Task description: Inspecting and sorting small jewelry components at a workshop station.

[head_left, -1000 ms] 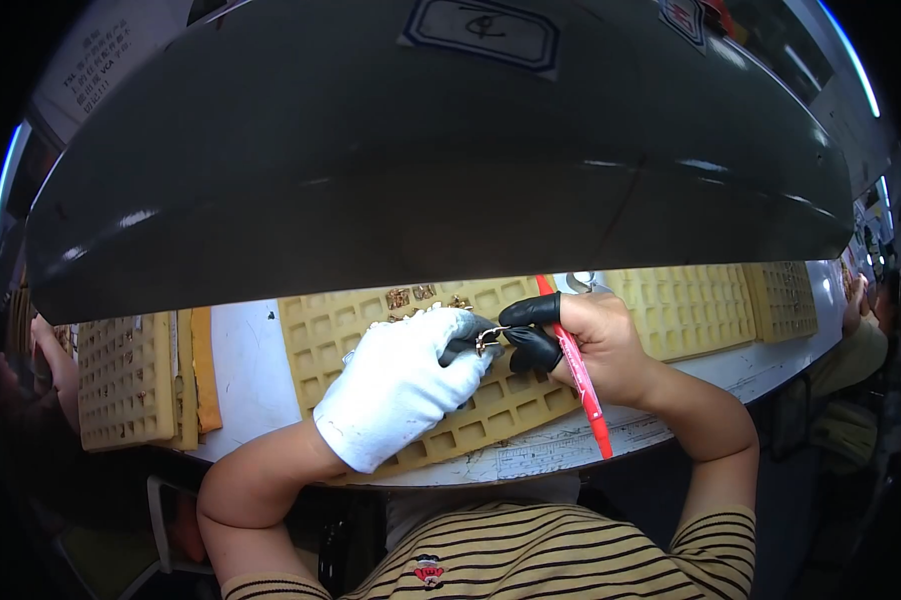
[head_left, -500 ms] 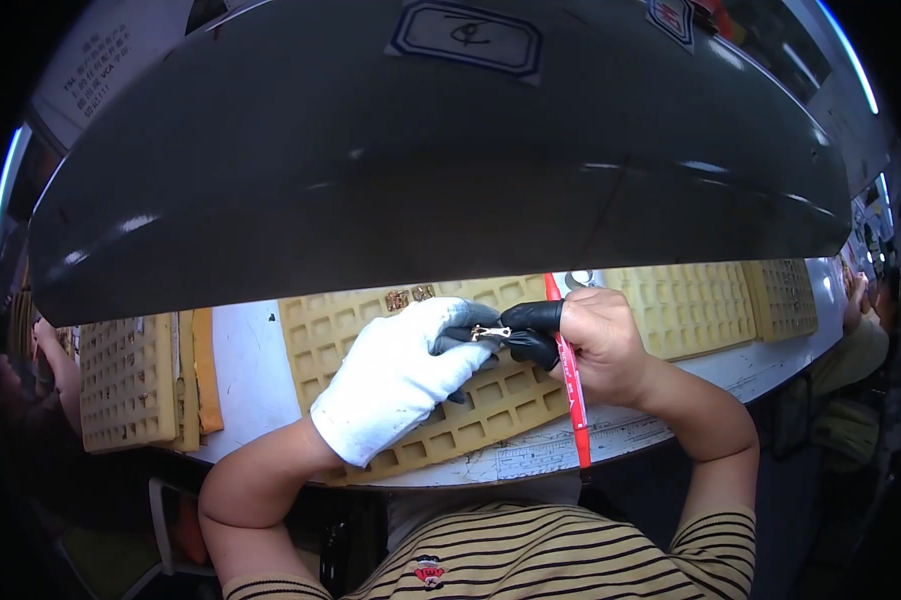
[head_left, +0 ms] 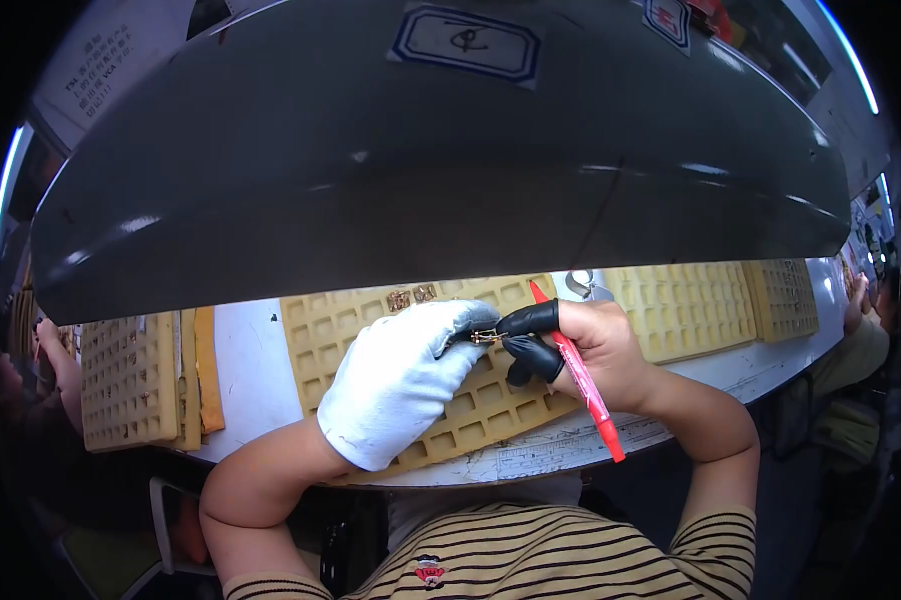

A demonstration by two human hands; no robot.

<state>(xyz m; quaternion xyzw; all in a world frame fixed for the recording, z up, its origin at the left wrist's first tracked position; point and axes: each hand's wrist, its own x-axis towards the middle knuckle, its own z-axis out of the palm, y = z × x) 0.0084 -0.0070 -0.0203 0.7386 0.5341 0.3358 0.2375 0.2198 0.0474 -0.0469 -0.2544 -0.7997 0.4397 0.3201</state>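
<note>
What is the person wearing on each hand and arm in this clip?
The left hand wears a white fabric glove that ends at the wrist. The right hand is ungloved except for black finger cots on thumb and forefinger. Both forearms are uncovered; short sleeves of a yellow shirt with dark stripes show at the lower edge.
</note>
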